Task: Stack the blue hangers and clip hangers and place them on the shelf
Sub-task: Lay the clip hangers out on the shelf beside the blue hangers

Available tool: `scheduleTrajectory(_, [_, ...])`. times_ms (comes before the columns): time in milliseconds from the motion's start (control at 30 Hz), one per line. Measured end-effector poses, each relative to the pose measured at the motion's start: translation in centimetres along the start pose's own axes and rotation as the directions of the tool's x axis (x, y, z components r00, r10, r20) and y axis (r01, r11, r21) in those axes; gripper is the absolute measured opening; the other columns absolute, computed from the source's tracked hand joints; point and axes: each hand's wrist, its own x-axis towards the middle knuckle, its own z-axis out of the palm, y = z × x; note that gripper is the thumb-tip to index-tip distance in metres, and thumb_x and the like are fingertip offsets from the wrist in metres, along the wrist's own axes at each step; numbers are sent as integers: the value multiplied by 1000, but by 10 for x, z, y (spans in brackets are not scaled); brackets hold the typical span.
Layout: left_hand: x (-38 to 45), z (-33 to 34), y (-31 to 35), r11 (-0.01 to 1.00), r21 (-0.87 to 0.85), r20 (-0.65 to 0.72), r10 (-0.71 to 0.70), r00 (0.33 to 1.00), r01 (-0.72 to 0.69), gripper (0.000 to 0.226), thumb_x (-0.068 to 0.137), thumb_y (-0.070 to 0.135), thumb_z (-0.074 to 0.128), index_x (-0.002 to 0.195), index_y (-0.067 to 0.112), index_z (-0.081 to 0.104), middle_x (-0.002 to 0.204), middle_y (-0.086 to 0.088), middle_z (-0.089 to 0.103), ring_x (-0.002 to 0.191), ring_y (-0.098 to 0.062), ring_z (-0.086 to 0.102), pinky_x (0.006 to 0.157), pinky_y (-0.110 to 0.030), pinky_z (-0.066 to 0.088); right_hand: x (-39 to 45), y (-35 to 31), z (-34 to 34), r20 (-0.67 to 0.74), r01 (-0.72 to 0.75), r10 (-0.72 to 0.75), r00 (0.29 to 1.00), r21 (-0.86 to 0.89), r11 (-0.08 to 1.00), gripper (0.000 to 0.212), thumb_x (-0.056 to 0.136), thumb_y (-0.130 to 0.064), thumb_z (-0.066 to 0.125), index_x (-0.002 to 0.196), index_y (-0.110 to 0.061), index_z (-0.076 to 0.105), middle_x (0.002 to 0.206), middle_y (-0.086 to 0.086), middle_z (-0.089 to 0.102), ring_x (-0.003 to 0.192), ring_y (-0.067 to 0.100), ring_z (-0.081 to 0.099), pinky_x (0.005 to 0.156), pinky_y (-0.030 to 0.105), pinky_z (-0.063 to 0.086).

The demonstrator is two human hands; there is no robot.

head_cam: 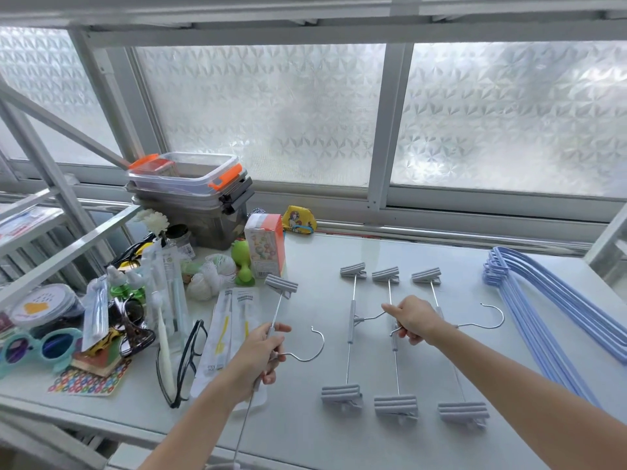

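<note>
My left hand [263, 351] grips the middle of a grey clip hanger [281, 287] and holds it lifted above the white table [305, 435]; its hook curves to the right. Three more grey clip hangers lie side by side on the table: the left one [350, 334], the middle one [395, 378] and the right one [461, 410]. My right hand [412, 320] rests on the middle hanger's centre, fingers curled around its hook area, index finger pointing left. A stack of blue hangers [549, 327] lies at the table's right side.
The table's left side is crowded: stacked plastic boxes [190, 184], a small carton [264, 245], toothbrush packs [234, 320], black glasses [190, 354], sunglasses, bottles. A white metal shelf frame [51, 232] stands at far left. Frosted windows run behind.
</note>
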Motion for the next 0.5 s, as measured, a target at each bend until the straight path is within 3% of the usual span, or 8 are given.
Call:
scheduleTrajectory(100, [1, 1, 2, 1000, -2, 6, 3, 1000, -3, 24, 95, -1, 32, 97, 12, 52, 57, -5, 36, 23, -1, 25, 26, -8, 21, -3, 2, -6, -16, 34, -37, 999, -150, 988, 52, 93, -37, 47, 50, -8, 37, 46, 7, 51, 16, 10, 36, 27, 11, 34])
scheduleTrajectory(200, [3, 5, 5, 1000, -18, 6, 5, 1000, -5, 22, 97, 3, 33, 95, 12, 53, 58, -5, 37, 22, -1, 26, 27, -7, 22, -12, 1, -13, -4, 28, -31, 1000, -351, 936, 54, 94, -44, 40, 53, -9, 38, 49, 5, 52, 16, 7, 39, 36, 17, 37])
scheduleTrajectory(267, [4, 9, 7, 999, -33, -4, 13, 1000, -13, 22, 99, 9, 34, 93, 13, 54, 59, -5, 38, 22, -1, 26, 28, -6, 22, -20, -2, -15, -55, 42, -80, 995, -501, 864, 54, 95, -47, 35, 56, -9, 40, 66, 10, 61, 49, 17, 61, 50, 23, 40])
scheduleTrajectory(333, [6, 15, 9, 999, -35, -12, 31, 999, -31, 24, 100, 13, 32, 92, 13, 55, 59, -6, 40, 23, -2, 24, 29, -6, 23, -29, -8, -16, -172, 85, -218, 961, -566, 820, 51, 96, -45, 32, 61, -9, 45, 91, 16, 65, 88, 30, 62, 68, 32, 43])
scheduleTrajectory(367, [7, 19, 11, 998, -33, -19, 43, 999, -44, 24, 100, 13, 32, 93, 13, 54, 59, -7, 40, 23, -2, 24, 29, -6, 23, -34, -13, -15, -197, 147, -283, 939, -513, 845, 52, 96, -44, 32, 61, -9, 47, 89, 16, 65, 89, 31, 61, 71, 32, 44])
scheduleTrajectory(400, [8, 24, 12, 998, -31, -26, 57, 998, -58, 23, 100, 13, 31, 95, 12, 53, 59, -7, 40, 23, -2, 25, 29, -6, 24, -40, -19, -13, -166, 234, -320, 933, -397, 888, 54, 96, -43, 31, 62, -7, 52, 76, 12, 65, 77, 28, 62, 66, 30, 44])
scheduleTrajectory(433, [10, 29, 15, 997, -28, -31, 70, 997, -71, 22, 100, 13, 30, 97, 11, 52, 59, -7, 40, 22, -2, 25, 28, -7, 24, -45, -27, -9, -72, 307, -328, 942, -208, 929, 55, 97, -42, 32, 68, -4, 59, 61, 7, 60, 57, 23, 60, 56, 25, 43])
scheduleTrajectory(500, [14, 38, 22, 995, -10, -38, 96, 995, -96, 21, 100, 14, 29, 100, 9, 50, 59, -8, 41, 22, -2, 25, 28, -7, 24, -54, -40, 4, 164, 301, -325, 931, 156, 941, 48, 98, -38, 33, 75, -7, 62, 47, 2, 51, 26, 10, 43, 33, 15, 35])
